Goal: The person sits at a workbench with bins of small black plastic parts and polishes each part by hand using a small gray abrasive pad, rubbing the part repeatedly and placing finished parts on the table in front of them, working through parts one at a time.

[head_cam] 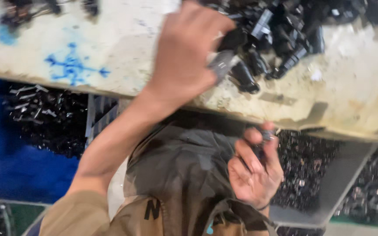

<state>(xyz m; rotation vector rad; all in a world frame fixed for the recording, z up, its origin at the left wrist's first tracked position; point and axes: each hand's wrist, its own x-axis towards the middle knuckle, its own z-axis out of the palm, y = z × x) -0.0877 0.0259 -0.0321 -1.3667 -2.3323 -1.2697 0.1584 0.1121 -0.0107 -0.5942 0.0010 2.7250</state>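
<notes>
**Two hands at a heap of small black parts**

The left hand reaches up onto the stained white tabletop, fingers curled around a grey part drawn from the edge of the pile of black parts that lies at two o'clock from it. The right hand, below the table edge at five o'clock from the left, is palm-up and pinches a small dark piece between thumb and fingertips. Beneath both is a dark cloth over the lap; bins of loose black pieces sit at nine o'clock, more at three.

The likely risks: the pile sits close to the table edge, so a dragging wrist could sweep parts off. The right hand's pinch looks slight; a slip would probably lose the piece among the loose parts below.
</notes>
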